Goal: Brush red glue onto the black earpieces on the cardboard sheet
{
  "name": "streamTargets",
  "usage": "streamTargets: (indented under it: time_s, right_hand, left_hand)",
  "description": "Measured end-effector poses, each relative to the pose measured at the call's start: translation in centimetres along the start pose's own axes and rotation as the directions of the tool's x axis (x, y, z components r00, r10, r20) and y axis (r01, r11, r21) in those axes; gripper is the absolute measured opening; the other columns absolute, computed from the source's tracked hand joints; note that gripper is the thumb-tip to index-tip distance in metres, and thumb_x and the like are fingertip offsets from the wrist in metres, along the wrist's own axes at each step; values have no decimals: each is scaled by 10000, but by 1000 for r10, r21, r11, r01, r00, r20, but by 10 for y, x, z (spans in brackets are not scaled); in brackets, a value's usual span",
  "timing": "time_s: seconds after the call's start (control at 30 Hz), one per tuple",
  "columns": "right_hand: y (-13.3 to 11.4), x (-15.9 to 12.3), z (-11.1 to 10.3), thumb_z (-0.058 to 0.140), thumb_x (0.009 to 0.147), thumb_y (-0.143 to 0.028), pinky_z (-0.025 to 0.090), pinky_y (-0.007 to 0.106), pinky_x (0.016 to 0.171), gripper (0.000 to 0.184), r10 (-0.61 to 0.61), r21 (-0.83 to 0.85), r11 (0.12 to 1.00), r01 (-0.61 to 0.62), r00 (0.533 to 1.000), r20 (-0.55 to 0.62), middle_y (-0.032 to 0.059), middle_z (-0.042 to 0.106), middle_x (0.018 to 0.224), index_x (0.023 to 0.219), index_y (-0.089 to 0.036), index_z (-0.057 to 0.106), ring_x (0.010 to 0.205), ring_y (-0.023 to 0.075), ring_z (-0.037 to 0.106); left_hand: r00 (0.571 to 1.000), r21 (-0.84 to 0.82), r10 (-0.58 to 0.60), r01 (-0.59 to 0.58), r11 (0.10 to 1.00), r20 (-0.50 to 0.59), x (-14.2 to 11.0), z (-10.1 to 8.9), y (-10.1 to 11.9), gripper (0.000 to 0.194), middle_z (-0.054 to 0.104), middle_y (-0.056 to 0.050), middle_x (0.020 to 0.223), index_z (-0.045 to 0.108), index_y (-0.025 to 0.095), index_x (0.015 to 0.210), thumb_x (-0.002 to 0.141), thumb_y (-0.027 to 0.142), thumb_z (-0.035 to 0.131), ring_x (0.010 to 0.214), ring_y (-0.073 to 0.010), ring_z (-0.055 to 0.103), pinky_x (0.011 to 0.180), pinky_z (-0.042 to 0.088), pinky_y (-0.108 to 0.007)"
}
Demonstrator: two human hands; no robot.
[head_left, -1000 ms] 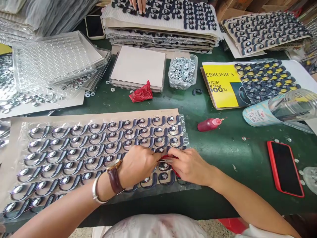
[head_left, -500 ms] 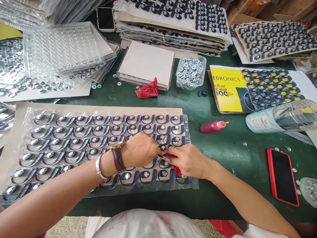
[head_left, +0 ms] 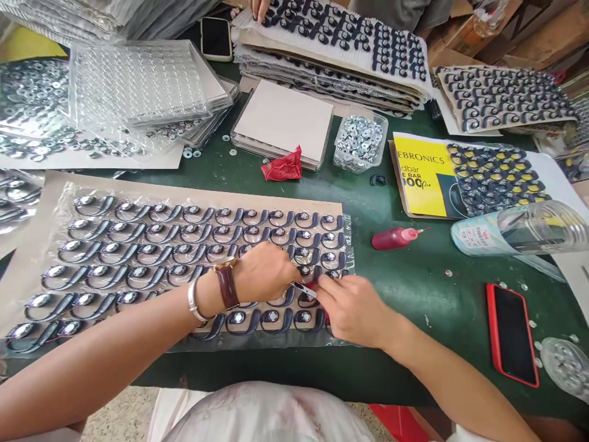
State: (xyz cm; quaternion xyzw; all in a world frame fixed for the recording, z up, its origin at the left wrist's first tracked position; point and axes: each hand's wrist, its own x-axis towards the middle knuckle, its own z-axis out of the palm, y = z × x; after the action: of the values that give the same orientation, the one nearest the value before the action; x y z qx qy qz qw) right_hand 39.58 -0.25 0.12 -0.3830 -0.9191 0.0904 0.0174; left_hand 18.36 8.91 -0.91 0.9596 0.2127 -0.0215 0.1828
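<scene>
A board covered with clear film (head_left: 271,196) lies before me, bearing rows of dark curved pieces, each with a shiny round stone. My left hand (head_left: 264,273), wearing a brown-strapped watch and a bangle, is closed low over the right part of the rows; what its fingertips pinch is hidden. Close beside it, my right hand (head_left: 354,307) grips silver tweezers (head_left: 304,289), whose tip points at the left fingertips. A bit of red cloth shows under the right fingers. Right of the board lies a bottle of red liquid (head_left: 396,239) with a thin nozzle.
Behind the board are a crumpled red wrapper (head_left: 282,166), a stack of pale cards (head_left: 285,116) and a tub of metal washers (head_left: 360,138). A red-cased phone (head_left: 513,334) and a clear bottle (head_left: 519,230) lie right. Another person's fingers (head_left: 259,8) touch a far stack.
The view has shifted somewhat. My hands stay together over the same part of the board, and the tweezers have turned, now slanting up toward the left hand. The other person's fingers left view and returned.
</scene>
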Motion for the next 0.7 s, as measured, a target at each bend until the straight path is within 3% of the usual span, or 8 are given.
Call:
streamTargets:
  time_s: [0.1, 0.2, 0.27, 0.33, 0.43, 0.5, 0.57, 0.7]
  right_hand:
    - [14, -29, -12, 457, 894, -53, 387, 286, 561, 301, 138, 48, 990, -130, 959, -247, 39, 654, 821, 1080, -144, 675, 603, 129, 569]
    - [33, -63, -25, 506, 966, -143, 398, 254, 544, 231, 363, 13, 929, -369, 906, -216, 3, 684, 884, 1119, -204, 668, 618, 101, 612]
    - [42, -78, -30, 554, 975, -291, 381, 269, 493, 176, 433, -124, 883, -453, 887, -162, -1, 696, 882, 1070, -213, 681, 620, 122, 629]
    - [47, -79, -32, 603, 947, -353, 437, 291, 547, 214, 403, -290, 847, -445, 894, -195, 36, 713, 933, 1051, -184, 685, 727, 177, 669]
    - [49, -61, -34, 601, 927, -166, 494, 407, 910, 268, 203, -507, 804, -309, 945, -255, 119, 689, 1193, 1190, -126, 639, 1118, 295, 629]
    - [53, -45, -35, 540, 923, -72, 407, 508, 1054, 352, 142, -612, 756, -233, 971, -194, 157, 619, 1328, 1271, -98, 590, 1278, 342, 525]
    - [60, -32, -36, 504, 925, -53, 372, 551, 1082, 349, 204, -660, 708, -251, 968, -149, 194, 589, 1353, 1264, -69, 586, 1326, 371, 475]
    - [69, -24, -40, 500, 915, -54, 378, 562, 1082, 197, 317, -615, 715, -332, 938, -138, 216, 644, 1225, 1016, -65, 668, 1307, 387, 490]
  left_hand:
    - [1000, -15, -13, 12, 1000, -26, -5, 4, 1, 328, 695, -46, 603, 765, 240, 920, 734, 64, 559, 497, -165, 614, 450, 316, -220]
    - [999, -64, -8, 5, 998, -45, -12, 1, 2, 327, 707, -31, 624, 747, 231, 1005, 781, 87, 557, 500, -143, 617, 466, 363, -206]
    - [995, -189, -14, -4, 982, -95, -18, -5, 3, 285, 733, -18, 700, 724, 239, 1067, 872, 143, 540, 548, -123, 640, 507, 405, -195]
    - [980, -341, -83, 15, 940, -183, -24, -16, 4, 234, 742, -12, 794, 690, 225, 1117, 948, 234, 527, 600, -107, 644, 554, 433, -191]
    - [946, -387, -155, 34, 921, -286, -36, -33, 5, 214, 664, -33, 789, 653, 141, 1041, 988, 249, 476, 668, -121, 593, 618, 444, -224]
    - [918, -360, -177, 40, 932, -355, -45, -43, 5, 220, 613, -51, 876, 642, 139, 1019, 991, 156, 424, 759, -122, 574, 679, 452, -227]
    - [883, -240, -190, 91, 966, -429, -56, -49, 4, 292, 559, -81, 1044, 611, 186, 1206, 974, 119, 448, 935, -160, 562, 797, 460, -276]
    - [844, 143, -153, 260, 955, -514, -76, -51, 1, 537, 512, -19, 844, 442, 312, 1439, 937, 157, 548, 765, -168, 483, 767, 403, -340]
